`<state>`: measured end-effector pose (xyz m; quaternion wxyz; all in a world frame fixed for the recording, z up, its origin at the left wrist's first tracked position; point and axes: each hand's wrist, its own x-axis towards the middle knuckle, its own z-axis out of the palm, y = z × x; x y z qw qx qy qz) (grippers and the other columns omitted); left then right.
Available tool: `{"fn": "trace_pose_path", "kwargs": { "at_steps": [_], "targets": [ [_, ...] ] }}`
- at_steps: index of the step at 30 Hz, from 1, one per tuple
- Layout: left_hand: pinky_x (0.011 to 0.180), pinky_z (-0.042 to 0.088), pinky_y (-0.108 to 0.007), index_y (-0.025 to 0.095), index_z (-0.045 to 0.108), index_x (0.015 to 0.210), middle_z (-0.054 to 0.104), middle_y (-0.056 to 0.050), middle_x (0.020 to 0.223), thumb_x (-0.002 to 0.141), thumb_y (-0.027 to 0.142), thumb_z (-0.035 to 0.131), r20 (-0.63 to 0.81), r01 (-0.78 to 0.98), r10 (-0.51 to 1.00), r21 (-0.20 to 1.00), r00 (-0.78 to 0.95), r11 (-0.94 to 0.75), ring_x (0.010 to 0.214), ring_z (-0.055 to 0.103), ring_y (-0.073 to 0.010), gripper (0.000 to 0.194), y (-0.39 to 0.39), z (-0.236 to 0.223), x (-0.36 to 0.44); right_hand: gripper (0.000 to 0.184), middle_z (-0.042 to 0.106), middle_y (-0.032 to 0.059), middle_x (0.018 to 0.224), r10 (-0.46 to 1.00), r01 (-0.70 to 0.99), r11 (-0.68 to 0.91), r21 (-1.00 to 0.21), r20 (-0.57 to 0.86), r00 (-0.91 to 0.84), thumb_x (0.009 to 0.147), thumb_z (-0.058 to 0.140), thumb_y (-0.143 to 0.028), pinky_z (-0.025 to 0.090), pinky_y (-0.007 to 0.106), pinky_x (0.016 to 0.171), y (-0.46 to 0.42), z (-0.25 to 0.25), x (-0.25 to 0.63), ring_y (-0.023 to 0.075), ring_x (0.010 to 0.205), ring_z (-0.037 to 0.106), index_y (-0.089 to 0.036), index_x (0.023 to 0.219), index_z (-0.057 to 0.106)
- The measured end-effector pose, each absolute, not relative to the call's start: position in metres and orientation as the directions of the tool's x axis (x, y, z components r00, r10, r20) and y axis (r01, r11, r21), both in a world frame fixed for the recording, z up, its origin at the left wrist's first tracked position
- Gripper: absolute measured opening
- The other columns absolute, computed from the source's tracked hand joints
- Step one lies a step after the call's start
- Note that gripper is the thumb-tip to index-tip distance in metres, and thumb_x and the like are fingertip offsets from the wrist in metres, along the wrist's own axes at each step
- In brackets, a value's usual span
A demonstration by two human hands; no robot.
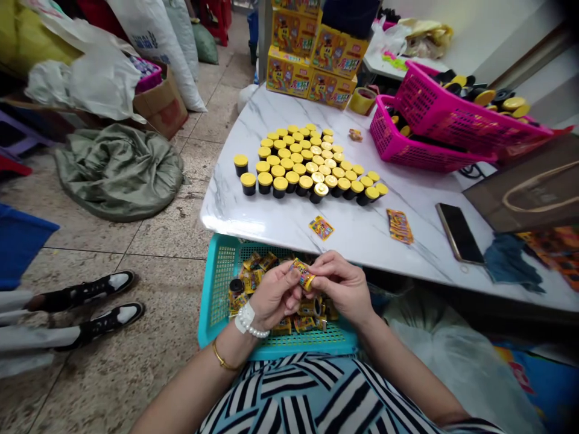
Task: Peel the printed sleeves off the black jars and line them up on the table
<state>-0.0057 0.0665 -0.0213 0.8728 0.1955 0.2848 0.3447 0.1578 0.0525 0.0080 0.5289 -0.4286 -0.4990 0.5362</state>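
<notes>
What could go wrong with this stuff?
The upper pink basket sits tilted on the lower pink basket, so it might slide and spill. The yellow-lidded cups stand crowded, so one bump could topple several. The small packet held by the left hand and right hand above the teal basket might slip and drop among the packets inside.

This looks like a small packing workshop.
Many cups [296, 158] stand close together on a table [266, 224] just past the left hand [275, 292] and right hand [342, 282], with stacked boxes [332, 51] farther back. A blue basket [206, 307] full of little packs [251, 281] sits below the hands. Piled pink baskets [456, 114] are off to their right, and big sacks [176, 75] stand on the tile floor [165, 307] far to their left.
</notes>
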Motion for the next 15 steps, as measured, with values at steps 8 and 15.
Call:
{"fn": "trace_pose_path", "kwargs": {
  "at_steps": [8, 15],
  "targets": [
    [0.025, 0.022, -0.011, 0.02, 0.048, 0.081, 0.046, 0.011, 0.041, 0.072, 0.065, 0.073, -0.475, -0.423, 0.686, 0.55, 0.551, 0.72, 0.026, 0.022, -0.0017, 0.052, 0.069, -0.019, 0.002, 0.017, 0.059, 0.0014, 0.086, 0.957, 0.128, 0.285, -0.95, 0.274, -0.095, 0.081, 0.079, -0.028, 0.05, 0.025, 0.063, 0.057, 0.004, 0.159, 0.0123, 0.073, 0.059, -0.032, 0.098, 0.08],
    [0.029, 0.031, -0.018, 0.017, 0.051, 0.121, 0.062, 0.005, 0.052, 0.077, 0.062, 0.068, -0.481, -0.02, 0.784, 0.848, 0.394, 0.53, 0.029, 0.044, -0.0103, 0.066, 0.072, -0.023, -0.002, 0.021, 0.069, 0.0019, 0.071, 0.936, 0.543, 0.213, -0.812, 0.33, 0.126, 0.091, 0.065, -0.033, 0.05, 0.029, 0.059, 0.093, 0.027, 0.228, 0.0142, 0.057, 0.059, -0.025, 0.107, 0.076]
  ]
}}
